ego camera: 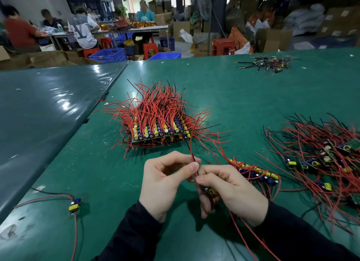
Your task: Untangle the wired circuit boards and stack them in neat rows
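A stack of circuit boards (158, 133) in neat rows stands mid-table, its red and black wires fanning upward. A tangled heap of wired boards (323, 159) lies at the right. A short row of boards (255, 173) lies just right of my hands. My left hand (165, 181) pinches a red and a black wire (191, 153) between thumb and forefinger. My right hand (231, 190) holds a small board (211, 190) with a yellow part, its wires trailing down toward me.
A single wired board (75, 204) lies at the near left on the green table (233, 97). A small pile of loose parts and wires (267, 64) sits far right. A darker table (39, 105) adjoins on the left. People work at benches beyond.
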Demonstrator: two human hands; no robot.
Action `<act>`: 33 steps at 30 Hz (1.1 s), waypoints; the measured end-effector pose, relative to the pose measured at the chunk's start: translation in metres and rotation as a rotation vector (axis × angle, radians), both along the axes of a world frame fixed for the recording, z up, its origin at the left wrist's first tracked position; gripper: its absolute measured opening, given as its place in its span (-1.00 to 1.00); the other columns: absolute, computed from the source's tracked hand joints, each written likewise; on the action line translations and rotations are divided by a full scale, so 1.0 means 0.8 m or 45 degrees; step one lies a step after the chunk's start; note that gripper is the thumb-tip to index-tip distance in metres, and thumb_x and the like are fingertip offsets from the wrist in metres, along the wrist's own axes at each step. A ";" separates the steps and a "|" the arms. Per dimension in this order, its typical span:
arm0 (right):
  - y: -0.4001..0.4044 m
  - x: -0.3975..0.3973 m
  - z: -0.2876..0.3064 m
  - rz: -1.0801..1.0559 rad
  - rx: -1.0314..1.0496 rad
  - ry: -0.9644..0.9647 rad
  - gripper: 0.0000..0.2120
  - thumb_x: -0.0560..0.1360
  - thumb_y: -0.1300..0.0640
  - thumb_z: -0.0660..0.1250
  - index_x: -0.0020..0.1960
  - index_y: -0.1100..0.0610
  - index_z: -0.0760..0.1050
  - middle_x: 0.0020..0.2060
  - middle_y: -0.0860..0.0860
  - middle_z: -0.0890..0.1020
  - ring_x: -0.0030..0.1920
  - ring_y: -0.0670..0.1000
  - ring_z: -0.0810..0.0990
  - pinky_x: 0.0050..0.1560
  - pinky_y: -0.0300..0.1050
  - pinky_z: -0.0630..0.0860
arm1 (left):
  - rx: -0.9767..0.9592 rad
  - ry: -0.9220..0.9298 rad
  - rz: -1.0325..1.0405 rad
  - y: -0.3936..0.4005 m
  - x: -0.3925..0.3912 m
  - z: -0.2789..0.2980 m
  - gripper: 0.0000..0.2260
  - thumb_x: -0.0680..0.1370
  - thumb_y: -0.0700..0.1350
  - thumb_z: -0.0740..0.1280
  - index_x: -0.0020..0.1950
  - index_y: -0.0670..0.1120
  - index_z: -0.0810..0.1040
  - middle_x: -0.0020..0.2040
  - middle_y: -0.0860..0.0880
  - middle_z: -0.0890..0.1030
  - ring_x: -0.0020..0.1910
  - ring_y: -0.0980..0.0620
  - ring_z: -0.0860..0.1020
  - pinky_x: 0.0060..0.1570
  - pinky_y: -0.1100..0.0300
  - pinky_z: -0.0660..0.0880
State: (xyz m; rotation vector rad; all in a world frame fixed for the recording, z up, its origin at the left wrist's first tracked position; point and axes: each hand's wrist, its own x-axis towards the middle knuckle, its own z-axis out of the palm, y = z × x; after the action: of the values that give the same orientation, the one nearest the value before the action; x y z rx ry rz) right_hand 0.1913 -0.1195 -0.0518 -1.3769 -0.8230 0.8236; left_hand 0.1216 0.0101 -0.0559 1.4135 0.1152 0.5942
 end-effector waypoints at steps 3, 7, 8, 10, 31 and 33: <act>0.000 0.001 -0.002 0.023 -0.007 -0.020 -0.74 0.47 0.14 0.17 -0.40 0.04 0.41 -0.58 0.09 0.48 -0.55 0.05 0.52 -0.48 -0.22 0.39 | -0.057 0.019 -0.023 0.002 0.001 -0.001 -0.87 0.28 -0.27 0.52 -0.21 -0.13 0.70 -0.37 -0.05 0.63 -0.40 0.10 0.54 -0.34 0.30 0.49; 0.002 0.000 -0.002 0.030 -0.028 -0.030 -0.74 0.46 0.14 0.17 -0.40 0.04 0.41 -0.59 0.09 0.48 -0.55 0.05 0.52 -0.44 -0.16 0.37 | -0.075 -0.022 0.022 0.002 0.003 -0.002 -0.85 0.26 -0.32 0.44 -0.23 -0.14 0.69 -0.34 -0.08 0.65 -0.42 0.07 0.55 -0.34 0.29 0.49; 0.002 -0.001 -0.002 0.026 -0.022 -0.029 -0.75 0.45 0.14 0.17 -0.40 0.05 0.41 -0.60 0.09 0.48 -0.56 0.05 0.52 -0.45 -0.16 0.36 | -0.096 -0.028 0.025 0.002 0.003 -0.003 -0.85 0.26 -0.33 0.45 -0.24 -0.15 0.69 -0.35 -0.09 0.64 -0.45 0.06 0.54 -0.36 0.29 0.49; 0.001 -0.001 -0.002 0.030 -0.003 -0.021 -0.75 0.45 0.14 0.17 -0.39 0.06 0.41 -0.60 0.09 0.47 -0.56 0.04 0.51 -0.46 -0.17 0.35 | -0.141 -0.012 0.019 0.003 0.003 -0.002 -0.83 0.23 -0.35 0.52 -0.25 -0.16 0.69 -0.38 -0.10 0.63 -0.47 0.06 0.53 -0.39 0.29 0.49; 0.000 -0.004 0.000 0.123 -0.096 -0.085 -0.74 0.49 0.19 0.16 -0.37 0.11 0.37 -0.60 0.01 0.49 -0.51 0.02 0.52 -0.41 -0.32 0.37 | -0.240 0.082 0.158 0.009 0.004 -0.004 -0.90 0.23 -0.27 0.42 -0.28 -0.14 0.64 -0.34 -0.14 0.65 -0.41 0.02 0.60 -0.42 0.28 0.52; -0.001 -0.004 -0.002 0.140 -0.119 -0.087 -0.68 0.56 0.28 0.15 -0.36 0.12 0.37 -0.60 0.01 0.50 -0.50 0.03 0.51 -0.41 -0.34 0.37 | -0.259 0.078 0.172 0.008 0.005 -0.002 -0.87 0.25 -0.26 0.42 -0.22 -0.17 0.63 -0.33 -0.13 0.65 -0.42 0.03 0.59 -0.43 0.28 0.51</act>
State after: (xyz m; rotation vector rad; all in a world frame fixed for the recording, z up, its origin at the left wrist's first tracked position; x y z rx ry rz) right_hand 0.1883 -0.1204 -0.0536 -1.4587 -0.9294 0.9142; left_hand 0.1254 0.0168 -0.0577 1.2328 0.3136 0.6320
